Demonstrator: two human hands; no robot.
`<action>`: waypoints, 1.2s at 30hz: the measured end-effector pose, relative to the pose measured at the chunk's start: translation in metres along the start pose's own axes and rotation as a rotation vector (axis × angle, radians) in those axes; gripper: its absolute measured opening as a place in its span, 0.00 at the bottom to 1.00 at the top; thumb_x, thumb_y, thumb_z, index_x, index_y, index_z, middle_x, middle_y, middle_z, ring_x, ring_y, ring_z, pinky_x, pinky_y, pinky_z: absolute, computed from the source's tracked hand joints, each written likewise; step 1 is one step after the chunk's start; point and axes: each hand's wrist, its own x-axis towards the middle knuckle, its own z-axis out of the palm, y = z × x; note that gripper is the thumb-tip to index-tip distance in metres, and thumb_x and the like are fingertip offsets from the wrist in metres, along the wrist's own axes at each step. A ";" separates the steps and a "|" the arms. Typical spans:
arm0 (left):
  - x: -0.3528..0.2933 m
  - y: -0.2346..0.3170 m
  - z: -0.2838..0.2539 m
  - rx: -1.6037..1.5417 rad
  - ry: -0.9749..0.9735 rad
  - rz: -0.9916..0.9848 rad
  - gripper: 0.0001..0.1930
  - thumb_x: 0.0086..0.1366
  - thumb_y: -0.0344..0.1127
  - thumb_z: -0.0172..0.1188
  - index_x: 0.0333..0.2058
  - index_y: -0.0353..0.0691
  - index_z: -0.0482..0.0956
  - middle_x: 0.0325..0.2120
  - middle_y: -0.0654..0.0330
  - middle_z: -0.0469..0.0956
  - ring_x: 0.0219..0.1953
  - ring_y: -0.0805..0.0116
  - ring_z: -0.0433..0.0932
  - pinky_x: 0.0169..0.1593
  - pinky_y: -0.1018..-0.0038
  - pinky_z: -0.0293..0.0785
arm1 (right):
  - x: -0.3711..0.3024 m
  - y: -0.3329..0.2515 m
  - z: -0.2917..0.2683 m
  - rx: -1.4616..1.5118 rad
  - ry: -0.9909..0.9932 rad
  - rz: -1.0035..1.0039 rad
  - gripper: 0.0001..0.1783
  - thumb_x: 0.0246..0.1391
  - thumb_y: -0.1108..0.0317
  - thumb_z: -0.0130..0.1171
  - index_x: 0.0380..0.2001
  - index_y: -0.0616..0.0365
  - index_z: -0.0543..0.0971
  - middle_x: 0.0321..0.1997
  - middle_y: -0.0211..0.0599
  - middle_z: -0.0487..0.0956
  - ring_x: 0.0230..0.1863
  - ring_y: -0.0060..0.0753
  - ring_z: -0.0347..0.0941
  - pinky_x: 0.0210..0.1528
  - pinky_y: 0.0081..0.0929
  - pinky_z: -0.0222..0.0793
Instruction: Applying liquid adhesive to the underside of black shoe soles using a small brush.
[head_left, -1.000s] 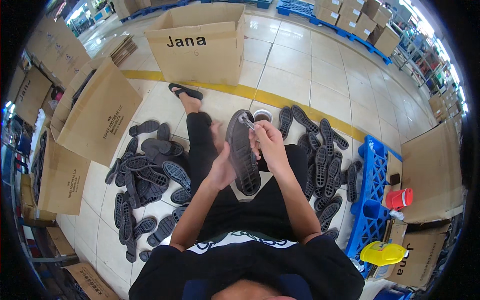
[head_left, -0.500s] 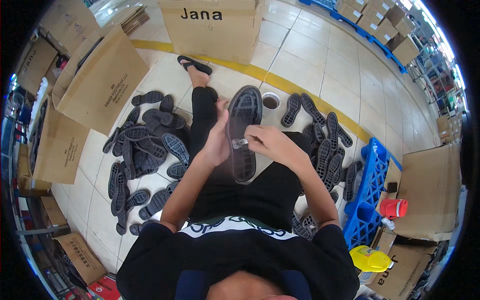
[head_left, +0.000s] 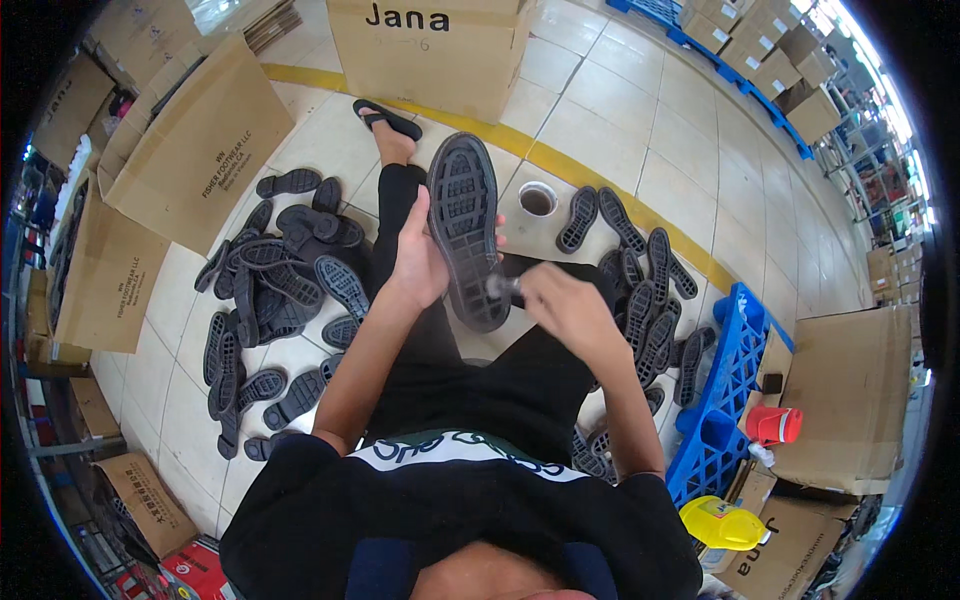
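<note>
My left hand (head_left: 418,262) grips a black shoe sole (head_left: 464,205) over my lap, thumb along its left edge and fingertips showing at its right edge. The sole's gridded, rimmed face is turned up, its toe pointing away from me. Pinched in my right hand (head_left: 570,312) is a small pale-headed brush-like tool (head_left: 503,287), blurred by motion. Its head is at the right edge of the sole's lower half; whether it touches I cannot tell. A white cup (head_left: 538,200) with brown contents stands on the floor beyond my hands.
Loose soles lie in a heap (head_left: 270,265) at my left and in another group (head_left: 655,300) at my right. Cardboard boxes (head_left: 430,65) stand ahead and at both sides. A blue pallet (head_left: 715,430), red container (head_left: 774,425) and yellow jug (head_left: 722,523) are on the right.
The sole has moved away from me and slightly left, held in my left hand. My right hand has shifted right and a little nearer to me with the tool.
</note>
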 end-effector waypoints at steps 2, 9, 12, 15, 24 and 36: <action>-0.003 -0.005 0.005 -0.009 0.020 -0.028 0.41 0.64 0.70 0.33 0.57 0.38 0.66 0.47 0.47 0.75 0.44 0.52 0.77 0.50 0.57 0.72 | 0.012 0.002 -0.014 0.045 0.202 -0.045 0.07 0.53 0.74 0.55 0.36 0.61 0.73 0.38 0.43 0.75 0.35 0.45 0.75 0.37 0.33 0.72; -0.012 -0.011 0.014 -0.007 -0.038 -0.101 0.41 0.64 0.71 0.29 0.58 0.40 0.65 0.46 0.46 0.75 0.44 0.52 0.77 0.50 0.56 0.72 | 0.068 0.009 -0.032 -0.206 0.390 -0.297 0.12 0.50 0.75 0.61 0.40 0.62 0.75 0.45 0.40 0.76 0.37 0.39 0.76 0.35 0.27 0.74; -0.016 -0.011 0.015 -0.029 -0.069 -0.101 0.43 0.65 0.70 0.28 0.58 0.35 0.65 0.49 0.42 0.73 0.46 0.50 0.77 0.52 0.53 0.72 | 0.081 0.013 -0.036 -0.417 0.319 -0.445 0.14 0.48 0.74 0.61 0.40 0.62 0.75 0.48 0.39 0.75 0.40 0.38 0.77 0.36 0.27 0.75; -0.017 -0.011 0.016 0.001 -0.048 -0.092 0.43 0.65 0.70 0.29 0.57 0.34 0.66 0.50 0.42 0.73 0.45 0.50 0.77 0.52 0.54 0.72 | 0.090 0.016 -0.038 -0.511 0.278 -0.555 0.16 0.46 0.73 0.61 0.40 0.63 0.75 0.51 0.39 0.73 0.43 0.37 0.76 0.36 0.28 0.75; -0.017 -0.011 0.014 -0.038 -0.109 -0.104 0.42 0.65 0.69 0.30 0.58 0.34 0.65 0.51 0.41 0.72 0.47 0.49 0.77 0.53 0.52 0.71 | 0.104 0.018 -0.039 -0.724 0.280 -0.600 0.16 0.44 0.70 0.60 0.39 0.61 0.74 0.47 0.40 0.73 0.45 0.35 0.74 0.44 0.28 0.72; -0.012 -0.011 0.001 -0.059 -0.100 -0.065 0.36 0.68 0.65 0.33 0.57 0.38 0.66 0.49 0.46 0.74 0.47 0.50 0.76 0.52 0.53 0.72 | 0.090 0.016 -0.009 -0.704 0.120 -0.259 0.11 0.44 0.63 0.59 0.29 0.57 0.72 0.25 0.35 0.73 0.31 0.33 0.75 0.33 0.29 0.70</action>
